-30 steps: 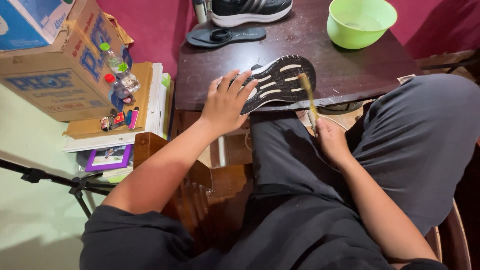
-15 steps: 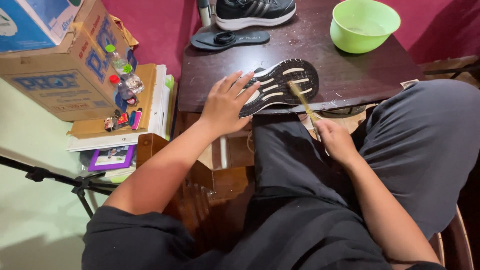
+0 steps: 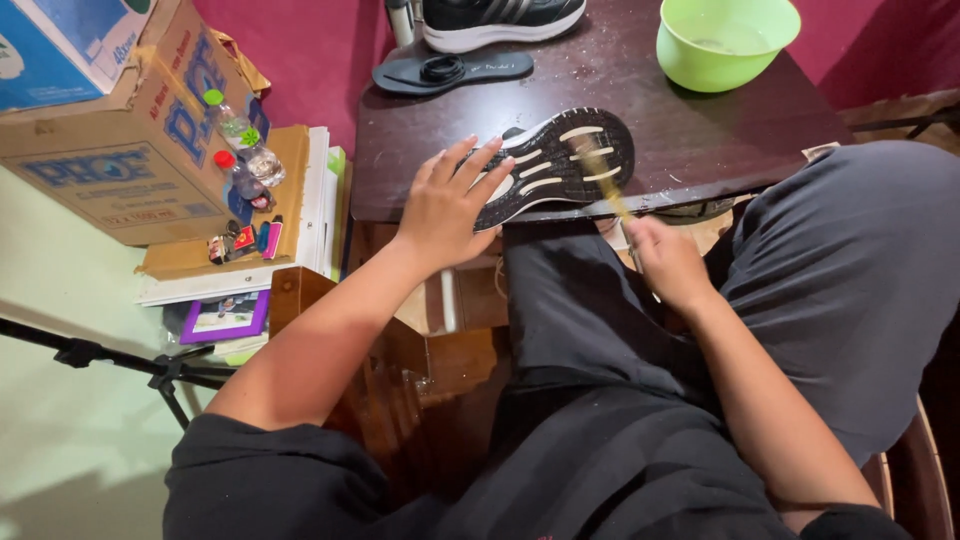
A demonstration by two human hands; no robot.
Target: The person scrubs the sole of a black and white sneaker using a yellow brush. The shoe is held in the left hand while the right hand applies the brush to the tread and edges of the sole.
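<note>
On the dark wooden table (image 3: pixel 640 100), an upturned shoe (image 3: pixel 555 165) lies at the near edge, sole up. The left hand (image 3: pixel 445 205) presses flat on its heel end; the right hand (image 3: pixel 668 262), just off that edge, holds a yellowish brush (image 3: pixel 600 172) against the sole. A green bowl (image 3: pixel 725 40) sits at the table's far right corner.

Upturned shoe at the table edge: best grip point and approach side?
Take the shoe at its heel end, coming from the near-left, where the left hand already presses it. It lies sole up, the toe pointing away, and the right hand works a brush over the toe half.
</note>
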